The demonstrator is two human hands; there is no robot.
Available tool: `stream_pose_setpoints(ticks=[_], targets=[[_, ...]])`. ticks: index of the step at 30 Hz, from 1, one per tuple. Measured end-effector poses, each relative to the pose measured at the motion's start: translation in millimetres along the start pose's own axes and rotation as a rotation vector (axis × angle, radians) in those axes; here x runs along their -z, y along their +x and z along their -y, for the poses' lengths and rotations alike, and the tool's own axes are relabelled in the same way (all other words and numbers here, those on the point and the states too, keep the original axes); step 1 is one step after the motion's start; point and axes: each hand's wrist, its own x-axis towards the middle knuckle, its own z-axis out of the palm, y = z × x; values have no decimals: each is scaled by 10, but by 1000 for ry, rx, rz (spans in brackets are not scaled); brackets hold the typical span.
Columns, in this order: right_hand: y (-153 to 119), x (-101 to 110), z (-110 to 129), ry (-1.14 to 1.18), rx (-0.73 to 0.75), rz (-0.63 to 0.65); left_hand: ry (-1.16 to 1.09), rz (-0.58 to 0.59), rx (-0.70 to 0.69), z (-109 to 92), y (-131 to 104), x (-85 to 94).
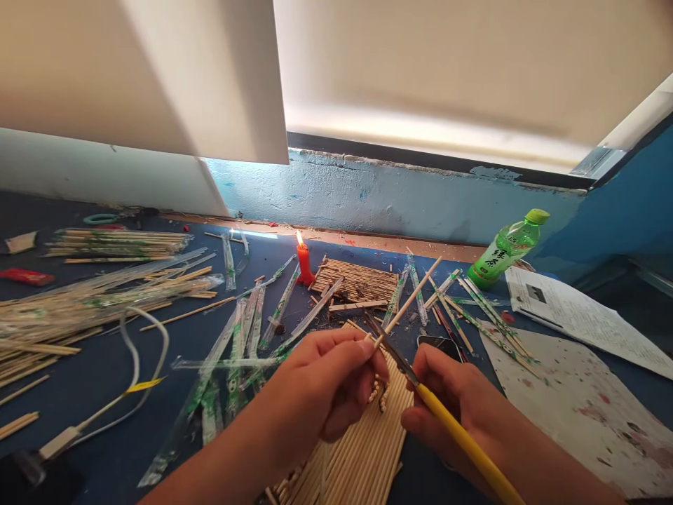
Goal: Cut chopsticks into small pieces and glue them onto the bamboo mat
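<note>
My left hand (336,379) is closed, pinching a thin wooden chopstick (418,291) that slants up to the right. My right hand (446,400) grips a yellow-handled tool (452,421) with a narrow dark metal end, which crosses the chopstick close to my left fingertips. Whether that end is one blade or two, I cannot tell. Below both hands lies a panel of chopsticks laid side by side (357,449), with several cut stick ends showing near my left fingers. Behind them rests a smaller raft of sticks (360,280) with dark marks.
A lit red candle (305,266) stands behind the hands. Torn plastic wrappers (236,351) and chopstick bundles (116,244) cover the left side, near a white cable (137,351). At right are a green tea bottle (507,249), a printed sheet (589,319) and stained paper (583,407).
</note>
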Motion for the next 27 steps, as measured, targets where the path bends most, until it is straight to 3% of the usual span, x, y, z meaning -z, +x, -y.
stream_pose_setpoints(ticks=[8,15,27], targets=[[18,8,80,-1,-39,-21,-175,4,79,-52,28,115],[43,-36,-67,-24,-10,-56,-96,-4,50,-34,11,61],[17,-27,-25,-67,-30,9,22,-74,40,-15,26,41]])
